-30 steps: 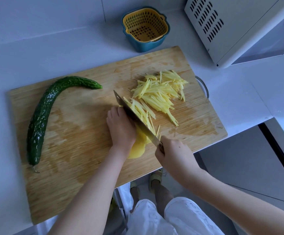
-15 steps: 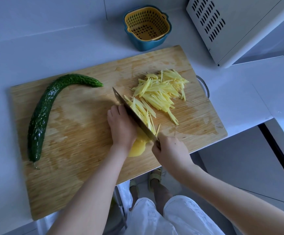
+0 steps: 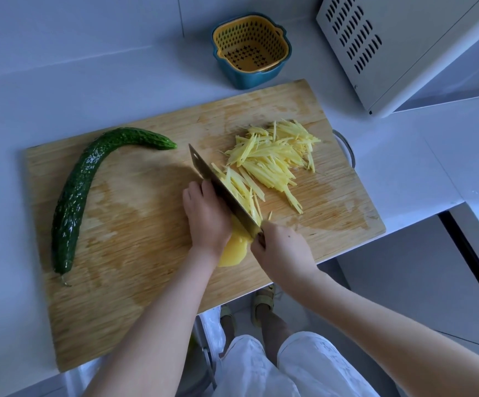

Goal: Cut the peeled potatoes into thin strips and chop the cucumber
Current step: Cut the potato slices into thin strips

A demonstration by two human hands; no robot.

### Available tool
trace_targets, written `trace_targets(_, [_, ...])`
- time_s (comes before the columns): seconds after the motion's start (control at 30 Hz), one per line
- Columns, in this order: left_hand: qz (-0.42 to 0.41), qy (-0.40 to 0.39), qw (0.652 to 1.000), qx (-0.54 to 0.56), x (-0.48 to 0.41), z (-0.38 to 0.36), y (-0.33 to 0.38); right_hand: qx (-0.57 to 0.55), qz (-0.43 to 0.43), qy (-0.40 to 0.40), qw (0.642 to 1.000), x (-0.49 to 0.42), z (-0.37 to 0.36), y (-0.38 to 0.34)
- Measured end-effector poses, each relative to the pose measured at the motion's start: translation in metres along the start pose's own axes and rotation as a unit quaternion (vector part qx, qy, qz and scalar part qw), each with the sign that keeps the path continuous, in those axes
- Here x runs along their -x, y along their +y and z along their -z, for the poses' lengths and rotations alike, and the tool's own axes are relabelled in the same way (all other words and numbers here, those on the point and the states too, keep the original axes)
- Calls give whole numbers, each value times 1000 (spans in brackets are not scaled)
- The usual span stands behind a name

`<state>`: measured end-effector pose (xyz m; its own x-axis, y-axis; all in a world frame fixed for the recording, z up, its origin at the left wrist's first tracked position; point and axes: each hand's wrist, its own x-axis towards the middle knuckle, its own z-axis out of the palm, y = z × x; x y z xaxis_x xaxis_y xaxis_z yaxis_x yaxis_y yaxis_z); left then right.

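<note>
on the cutting board [image 3: 146,282], your cucumber [image 3: 80,193] lies whole at the left end, so all its chopping looks left to do. a pile of potato strips [image 3: 272,159] sits toward the right, and a short stack of potato slices [image 3: 232,252] remains mid-board, your left hand [image 3: 206,222] curled over it, your right hand [image 3: 284,250] gripping the knife [image 3: 221,187] against them.

The cutting board [image 3: 135,253] lies open from six to eight o'clock, bounded at nine by the cucumber [image 3: 75,196]. Knife [image 3: 224,193] and potato [image 3: 232,252] block the middle, potato strips [image 3: 272,161] fill two, and a basket [image 3: 251,50] and appliance [image 3: 404,47] stand beyond at twelve to two.
</note>
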<state>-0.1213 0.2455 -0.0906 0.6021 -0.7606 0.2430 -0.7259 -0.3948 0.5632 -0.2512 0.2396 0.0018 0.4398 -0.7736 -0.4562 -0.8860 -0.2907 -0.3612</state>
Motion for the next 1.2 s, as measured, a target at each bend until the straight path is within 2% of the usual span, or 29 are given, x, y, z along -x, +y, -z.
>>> trace_targets(0.2, [-15,21,1000,9,0,3,4,-72,18,35,997,0,11,0])
trace_targets(0.3, [1,0,1000,12,-3,6,6,-45,17,27,998,24,15,6])
trace_targets(0.43, [-30,14,999,-2,0,4,5,0,4,-3,1000,25,4,12])
trace_targets(0.6, [-9,11,1000,5,0,-1,-1,-15,1,8,1000,6,-6,9])
trace_targets(0.77, [14,3,1000,11,2,0,1,-78,10,26,997,-17,2,13])
trace_targets(1.0, [29,-29,999,-2,0,4,5,-36,9,69,997,-21,31,35])
trace_targets(1.2, [-8,4,1000,10,3,11,-7,-73,10,77,994,18,36,27])
